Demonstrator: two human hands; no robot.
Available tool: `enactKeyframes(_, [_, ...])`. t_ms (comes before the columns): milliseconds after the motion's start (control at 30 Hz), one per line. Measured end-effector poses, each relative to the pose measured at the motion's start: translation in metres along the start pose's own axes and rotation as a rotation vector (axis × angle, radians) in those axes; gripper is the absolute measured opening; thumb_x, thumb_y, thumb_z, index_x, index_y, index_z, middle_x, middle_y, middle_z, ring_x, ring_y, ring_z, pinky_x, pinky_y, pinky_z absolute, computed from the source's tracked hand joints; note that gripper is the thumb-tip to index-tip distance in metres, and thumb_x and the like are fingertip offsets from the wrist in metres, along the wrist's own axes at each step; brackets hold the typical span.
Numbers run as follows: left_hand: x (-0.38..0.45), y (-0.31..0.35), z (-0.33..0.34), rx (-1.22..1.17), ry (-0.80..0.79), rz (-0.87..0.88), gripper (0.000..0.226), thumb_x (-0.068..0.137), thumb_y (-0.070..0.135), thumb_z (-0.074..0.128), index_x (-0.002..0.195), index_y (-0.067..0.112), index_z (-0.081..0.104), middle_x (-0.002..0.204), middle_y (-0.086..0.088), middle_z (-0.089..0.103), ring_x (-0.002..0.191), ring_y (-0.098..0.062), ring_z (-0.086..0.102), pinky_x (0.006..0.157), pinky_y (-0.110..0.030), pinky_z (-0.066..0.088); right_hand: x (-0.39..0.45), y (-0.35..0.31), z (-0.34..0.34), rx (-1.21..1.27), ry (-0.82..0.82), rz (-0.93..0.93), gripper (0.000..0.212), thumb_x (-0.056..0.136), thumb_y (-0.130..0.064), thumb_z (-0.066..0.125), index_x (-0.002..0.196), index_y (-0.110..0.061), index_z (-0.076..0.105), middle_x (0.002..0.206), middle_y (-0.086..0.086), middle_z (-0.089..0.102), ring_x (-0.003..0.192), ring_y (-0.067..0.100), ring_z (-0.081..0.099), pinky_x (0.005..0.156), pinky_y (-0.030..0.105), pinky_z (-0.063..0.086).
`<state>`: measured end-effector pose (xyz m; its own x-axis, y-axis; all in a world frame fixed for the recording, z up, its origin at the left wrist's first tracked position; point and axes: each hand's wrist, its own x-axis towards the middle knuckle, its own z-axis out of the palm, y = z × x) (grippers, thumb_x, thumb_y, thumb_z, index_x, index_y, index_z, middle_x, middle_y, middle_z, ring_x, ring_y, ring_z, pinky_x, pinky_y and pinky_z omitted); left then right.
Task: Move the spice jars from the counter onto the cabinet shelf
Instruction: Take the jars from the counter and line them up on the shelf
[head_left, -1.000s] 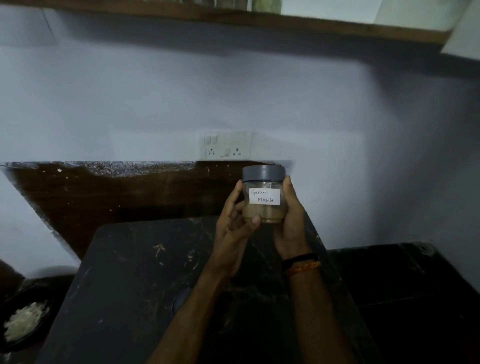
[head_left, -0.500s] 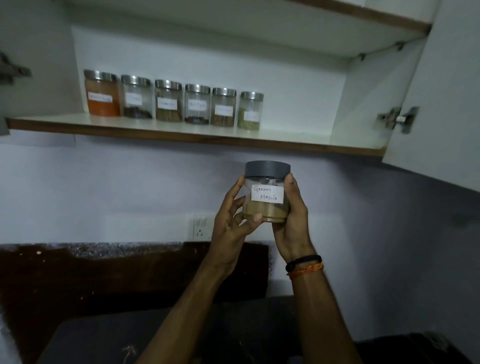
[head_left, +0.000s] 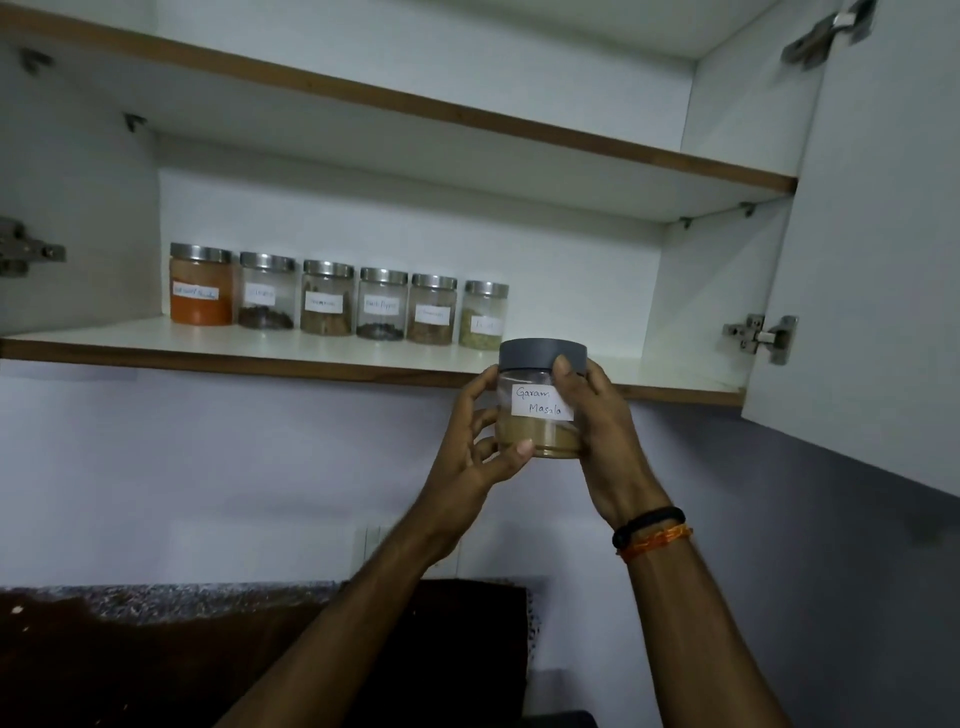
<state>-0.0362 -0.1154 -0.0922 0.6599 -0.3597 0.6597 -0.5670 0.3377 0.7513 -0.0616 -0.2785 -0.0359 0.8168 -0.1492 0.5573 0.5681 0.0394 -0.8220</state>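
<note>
Aloft: round clear-walled Garam Masala jar (head_left: 540, 405), matte grey lid, clasped between left hand (head_left: 475, 457) and right hand (head_left: 602, 431), each grip curled around it, before the white cabinet shelf (head_left: 311, 348).

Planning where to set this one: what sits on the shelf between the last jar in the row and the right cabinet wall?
Nothing: in the head view the shelf is bare from the rightmost jar to the right wall. The Garam Masala jar, held in both hands, overlaps its front edge.

"Garam Masala" on jar label (head_left: 543, 401)
</note>
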Motion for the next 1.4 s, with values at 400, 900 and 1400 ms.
enactKeyframes(400, [0.089,0.021,-0.017,0.811,-0.129,0.236,0.064,0.099,0.053,0.049,0.155,0.027,0.031,0.154,0.004,0.044,0.133,-0.006,0.047,0.104,-0.021,0.041,0.046,-0.044,-0.04,-0.111,0.086,-0.04,0.051,0.077,-0.04,0.082,0.123,-0.023,0.067,0.107,0.0,0.077,0.095,0.015,0.076,0.07,0.032,0.06])
enactKeyframes(900, [0.165,-0.008,-0.033,1.67,-0.46,0.248,0.077,0.09,0.079,0.022,0.129,0.022,0.057,0.106,-0.003,0.064,0.09,-0.019,0.062,0.075,-0.035,0.054,0.15,-0.015,-0.079,-0.26,0.0,0.057,0.074,0.074,-0.036,0.084,0.14,-0.022,0.053,0.129,0.004,0.065,0.109,0.021,0.068,0.082,0.03,0.058])
enactKeyframes(1400, [0.168,-0.015,-0.033,1.678,-0.44,0.336,0.093,0.082,0.085,0.006,0.129,0.023,0.057,0.114,0.0,0.072,0.097,-0.016,0.067,0.086,-0.039,0.057,0.243,0.019,-0.108,-0.477,-0.113,0.189,0.072,0.085,-0.02,0.08,0.147,-0.016,0.043,0.135,0.013,0.061,0.126,0.034,0.056,0.107,0.048,0.048])
